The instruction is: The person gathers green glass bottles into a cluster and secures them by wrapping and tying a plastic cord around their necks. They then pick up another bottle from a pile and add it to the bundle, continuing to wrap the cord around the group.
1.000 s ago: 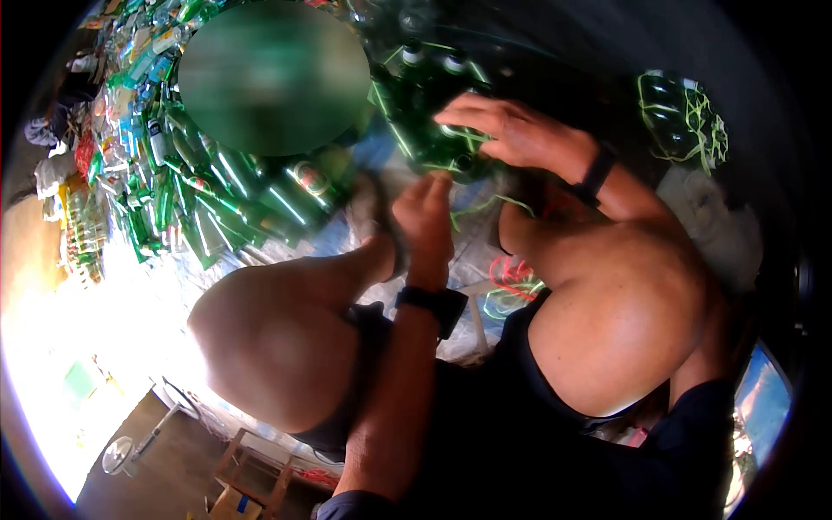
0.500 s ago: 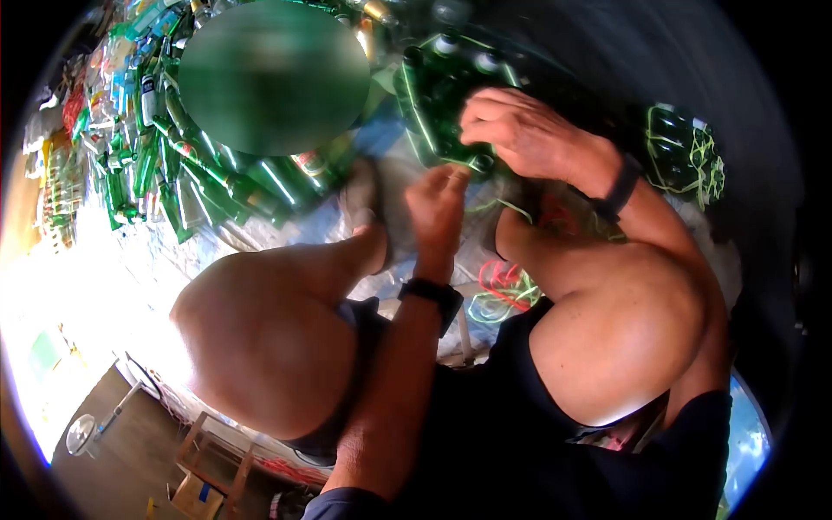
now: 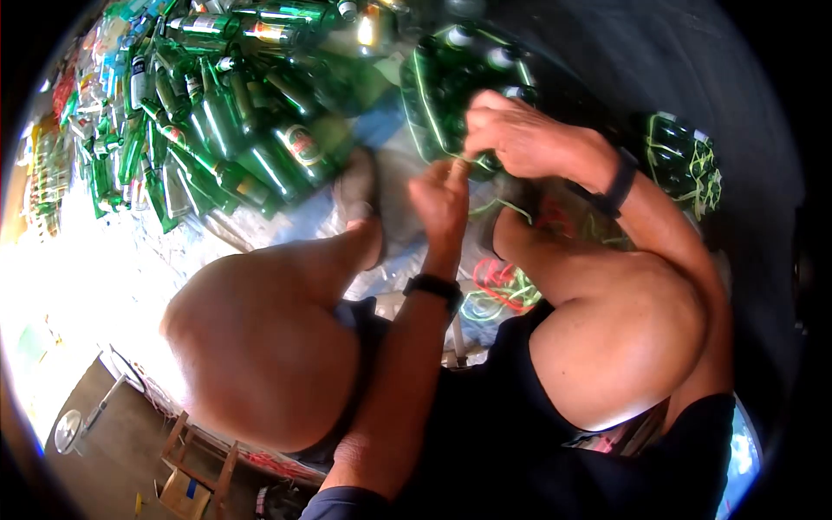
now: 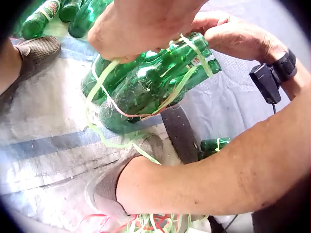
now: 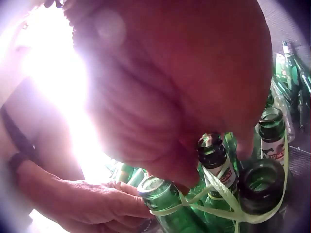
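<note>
A bundle of green glass bottles is bound with pale green plastic strap, and a thin red string also circles the bottles in the left wrist view. At the bundle's near side, my left hand pinches the strap, and a loose length trails below it. My right hand bends over the bottle necks from the right, its fingers curled on the strap close to the left fingertips. In the right wrist view, strap crosses between the necks; the palm hides the right fingertips.
Many loose green bottles pile up at the upper left. Another strapped bundle lies at the right. Red and green string lies tangled between the legs. Both shoes stand near the bundle on the pale sheet.
The head view has shifted, showing more of the bottle pile. The right hand's fingers have curled in from a spread reach over the necks, and both hands have come closer together.
</note>
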The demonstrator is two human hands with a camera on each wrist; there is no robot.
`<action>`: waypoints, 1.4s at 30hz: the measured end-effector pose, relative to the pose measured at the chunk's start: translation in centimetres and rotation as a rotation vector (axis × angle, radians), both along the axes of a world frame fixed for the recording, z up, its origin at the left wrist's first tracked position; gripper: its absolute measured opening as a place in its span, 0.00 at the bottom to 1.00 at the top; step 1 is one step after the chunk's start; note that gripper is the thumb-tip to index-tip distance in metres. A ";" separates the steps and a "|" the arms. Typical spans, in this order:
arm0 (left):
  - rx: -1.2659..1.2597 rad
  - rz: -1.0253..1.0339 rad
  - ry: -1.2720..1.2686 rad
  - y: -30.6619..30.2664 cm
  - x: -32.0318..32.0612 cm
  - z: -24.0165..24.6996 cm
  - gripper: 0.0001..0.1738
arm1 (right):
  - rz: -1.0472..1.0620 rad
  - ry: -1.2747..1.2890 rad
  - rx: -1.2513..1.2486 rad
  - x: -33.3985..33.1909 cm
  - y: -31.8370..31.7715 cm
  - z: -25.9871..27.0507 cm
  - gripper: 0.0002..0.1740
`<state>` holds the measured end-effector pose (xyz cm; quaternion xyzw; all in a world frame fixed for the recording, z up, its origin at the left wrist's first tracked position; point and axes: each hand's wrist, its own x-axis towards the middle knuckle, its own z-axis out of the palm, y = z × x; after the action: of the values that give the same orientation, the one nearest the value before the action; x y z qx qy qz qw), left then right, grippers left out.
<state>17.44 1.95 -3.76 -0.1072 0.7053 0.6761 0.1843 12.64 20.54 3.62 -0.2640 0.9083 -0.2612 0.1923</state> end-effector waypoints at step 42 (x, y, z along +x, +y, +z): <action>0.134 0.050 0.077 1.6 0.5 3.2 0.13 | -0.108 0.431 0.275 0.0 1.5 3.9 0.05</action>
<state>17.90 3.55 -0.53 -0.0863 0.6621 0.7298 0.1468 12.64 22.01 7.53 -0.2362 0.9680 -0.0831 0.0142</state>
